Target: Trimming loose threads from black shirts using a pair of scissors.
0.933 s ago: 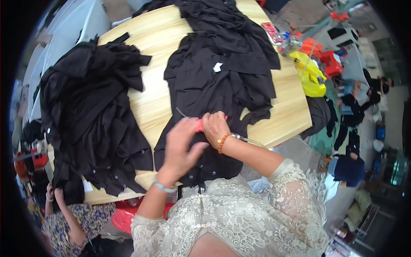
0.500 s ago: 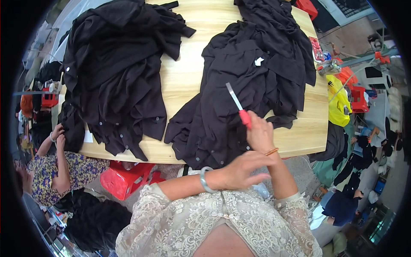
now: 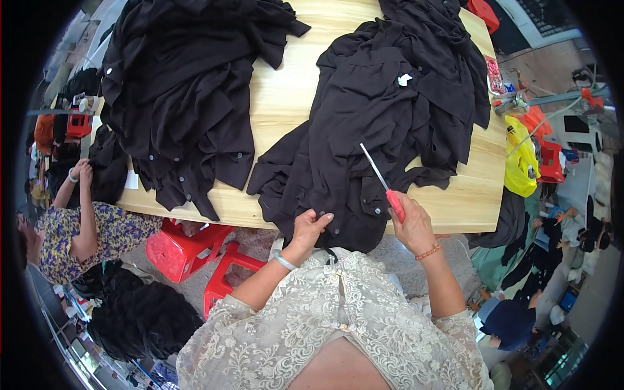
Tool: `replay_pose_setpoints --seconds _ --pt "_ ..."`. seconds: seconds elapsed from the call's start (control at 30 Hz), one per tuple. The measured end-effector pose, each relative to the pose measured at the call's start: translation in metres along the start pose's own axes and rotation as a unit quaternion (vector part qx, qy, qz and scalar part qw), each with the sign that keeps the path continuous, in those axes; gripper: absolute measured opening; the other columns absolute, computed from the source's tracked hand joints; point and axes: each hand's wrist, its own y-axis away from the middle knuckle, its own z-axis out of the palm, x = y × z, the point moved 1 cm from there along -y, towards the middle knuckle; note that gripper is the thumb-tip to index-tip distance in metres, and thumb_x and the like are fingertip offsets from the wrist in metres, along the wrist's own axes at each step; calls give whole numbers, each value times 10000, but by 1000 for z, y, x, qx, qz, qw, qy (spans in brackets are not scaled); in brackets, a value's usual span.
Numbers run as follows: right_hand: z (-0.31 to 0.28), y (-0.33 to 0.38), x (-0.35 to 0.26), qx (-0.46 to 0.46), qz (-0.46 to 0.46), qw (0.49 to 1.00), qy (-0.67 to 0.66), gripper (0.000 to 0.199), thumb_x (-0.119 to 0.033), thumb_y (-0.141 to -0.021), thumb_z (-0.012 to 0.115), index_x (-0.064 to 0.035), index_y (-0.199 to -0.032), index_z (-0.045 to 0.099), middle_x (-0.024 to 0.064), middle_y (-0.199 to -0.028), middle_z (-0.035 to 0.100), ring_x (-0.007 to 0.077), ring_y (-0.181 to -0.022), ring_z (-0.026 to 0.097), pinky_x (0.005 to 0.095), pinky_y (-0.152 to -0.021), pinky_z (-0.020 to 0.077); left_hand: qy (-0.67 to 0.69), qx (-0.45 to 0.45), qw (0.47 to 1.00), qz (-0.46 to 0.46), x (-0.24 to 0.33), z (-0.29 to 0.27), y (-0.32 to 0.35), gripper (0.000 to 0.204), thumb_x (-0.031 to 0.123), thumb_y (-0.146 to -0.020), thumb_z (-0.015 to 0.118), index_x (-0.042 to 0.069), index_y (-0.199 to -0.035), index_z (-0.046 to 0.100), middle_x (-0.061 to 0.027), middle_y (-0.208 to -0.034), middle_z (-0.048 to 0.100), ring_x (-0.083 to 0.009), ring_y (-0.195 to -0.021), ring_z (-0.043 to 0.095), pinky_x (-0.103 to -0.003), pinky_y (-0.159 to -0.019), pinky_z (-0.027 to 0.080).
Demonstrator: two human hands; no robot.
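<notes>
Left hand (image 3: 308, 236) now lowered to buttoned black shirt (image 3: 338, 175), cloth perhaps steadied, grip indistinct; red-handled tool (image 3: 394, 203) clasped in right hand (image 3: 415, 229).

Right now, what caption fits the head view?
Right hand holds a red-handled tool over black clothing; left hand at its near edge.

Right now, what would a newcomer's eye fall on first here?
The red-handled tool in the right hand probably stands out first, its metal shaft over black garments on the wooden table. Next comes the bright yellow bag beyond the table's right edge.
</notes>
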Motion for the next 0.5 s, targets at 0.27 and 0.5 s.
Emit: replay_pose_setpoints --seconds 0.27,0.5 --pt "-28 37 -15 -197 -45 979 24 323 -176 -843 625 -88 -1151 576 202 -857 627 369 -808 620 436 -710 485 -19 62 967 248 17 4 2 209 92 -864 670 -20 -712 581 54 -653 512 -13 -616 413 -211 -526 357" --pt "-37 46 -39 -293 17 950 107 296 -284 -861 599 -82 -1076 574 218 -726 635 410 -705 629 483 -652 501 -96 103 944 298 16 3 -5 290 75 -813 697 -36 -644 489 0 -573 401 -50 -561 346 -245 -498 305"
